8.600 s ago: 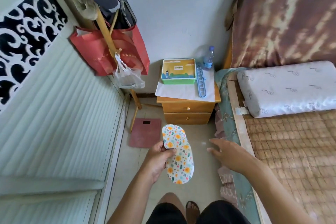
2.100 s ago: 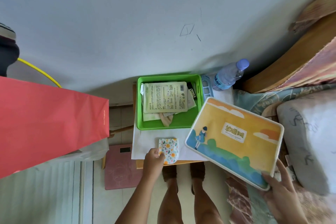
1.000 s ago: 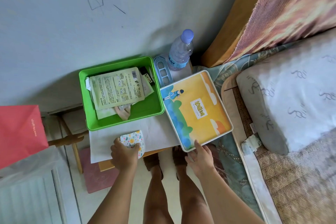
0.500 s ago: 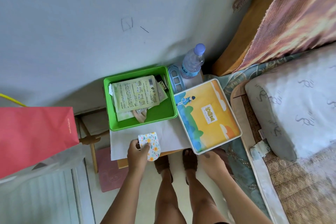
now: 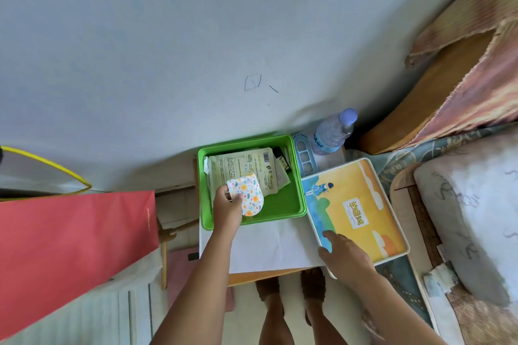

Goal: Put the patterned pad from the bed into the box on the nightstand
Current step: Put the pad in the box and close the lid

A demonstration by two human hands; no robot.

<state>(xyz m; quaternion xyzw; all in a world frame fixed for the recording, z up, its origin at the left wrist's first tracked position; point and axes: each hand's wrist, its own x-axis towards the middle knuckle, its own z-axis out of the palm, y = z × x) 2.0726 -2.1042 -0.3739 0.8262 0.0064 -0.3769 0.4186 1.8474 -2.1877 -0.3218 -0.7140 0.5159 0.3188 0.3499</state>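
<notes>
The patterned pad (image 5: 248, 194), white with orange and yellow flowers and folded over, is in my left hand (image 5: 227, 209), which holds it by its left edge inside the green box (image 5: 291, 206). The open box stands on the nightstand (image 5: 252, 277) and holds a pale green packet and other small items. My right hand (image 5: 343, 256) rests on the near corner of the box's yellow and blue lid (image 5: 356, 211), which lies face up to the right of the box, partly over the bed's edge.
A water bottle (image 5: 332, 131) and a pale blue plastic rack (image 5: 304, 158) stand behind the lid by the wall. White paper (image 5: 269, 246) covers the nightstand top. A red bag (image 5: 70, 249) hangs at left. The bed with a white pillow (image 5: 473, 216) lies at right.
My left hand has moved the pad from the nightstand's front edge forward into the green box. The lid has stayed lying beside the box with my right hand on its corner.
</notes>
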